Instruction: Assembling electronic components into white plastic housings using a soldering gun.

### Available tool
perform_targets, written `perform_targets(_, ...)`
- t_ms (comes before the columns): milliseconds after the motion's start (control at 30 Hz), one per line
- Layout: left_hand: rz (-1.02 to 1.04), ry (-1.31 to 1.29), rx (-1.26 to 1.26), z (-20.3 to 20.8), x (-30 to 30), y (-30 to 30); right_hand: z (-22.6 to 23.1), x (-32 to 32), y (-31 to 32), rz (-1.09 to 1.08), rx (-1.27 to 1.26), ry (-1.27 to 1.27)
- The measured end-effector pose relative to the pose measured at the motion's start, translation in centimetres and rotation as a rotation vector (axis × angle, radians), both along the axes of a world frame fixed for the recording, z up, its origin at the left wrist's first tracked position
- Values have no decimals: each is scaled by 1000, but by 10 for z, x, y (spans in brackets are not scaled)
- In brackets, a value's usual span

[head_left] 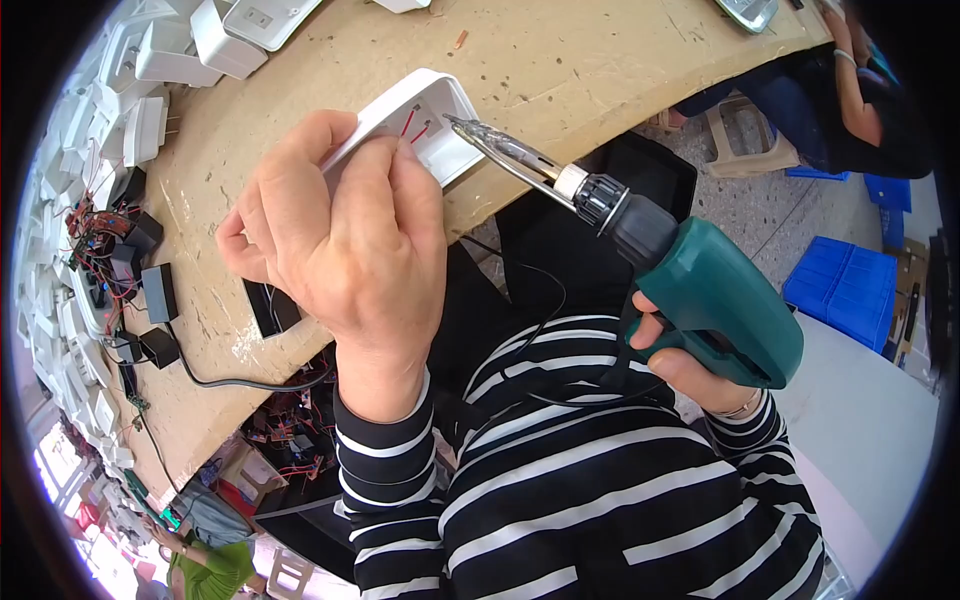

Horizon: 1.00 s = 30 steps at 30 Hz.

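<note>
My left hand (350, 225) is closed round a white plastic housing (440, 90), tilted above the table's edge with its open side toward me. Two short red wires (419, 134) show inside it, by small metal contacts. In my right hand (680, 355) is a green, gun-shaped soldering iron (735, 300), my fingers wrapped round its handle. Its metal tip, with a thin feed tube alongside, points left at the housing's open side. Whether the tip touches anything inside I cannot tell. My left fingers hide part of the housing's inside.
White housings (175, 55) crowd the table's far left side. Black box-shaped parts (158, 292) and tangled wires (100, 225) lie at left, a black cable (240, 382) running from them. Blue bins (840, 290) stand at right. Other people sit at the far right (870, 110) and lower left (210, 570).
</note>
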<state>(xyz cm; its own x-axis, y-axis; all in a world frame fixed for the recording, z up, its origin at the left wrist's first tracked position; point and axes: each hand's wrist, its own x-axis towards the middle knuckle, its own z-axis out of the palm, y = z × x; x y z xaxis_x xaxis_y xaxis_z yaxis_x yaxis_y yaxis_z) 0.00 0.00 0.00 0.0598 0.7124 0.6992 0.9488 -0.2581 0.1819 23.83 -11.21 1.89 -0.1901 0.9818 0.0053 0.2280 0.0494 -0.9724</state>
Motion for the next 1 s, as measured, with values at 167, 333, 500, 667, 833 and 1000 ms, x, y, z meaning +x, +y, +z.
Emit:
perform_targets(167,-38,-46,5,-2,0,3,0,-2,3,-13,40,-80)
perform_targets(333,-47,-54,-2,-2,-1,4,0,-6,6,-42,18,-50)
perform_targets(500,-47,-47,8,-2,-1,4,-1,-7,6,-31,39,-67)
perform_targets(667,-42,-40,-15,-1,0,3,-3,-8,6,-42,45,-60)
perform_targets(833,-47,-41,-18,0,-1,3,-2,-9,8,-51,47,-99)
perform_targets(1000,-53,-41,-16,-1,-2,3,0,-10,14,-37,103,-162)
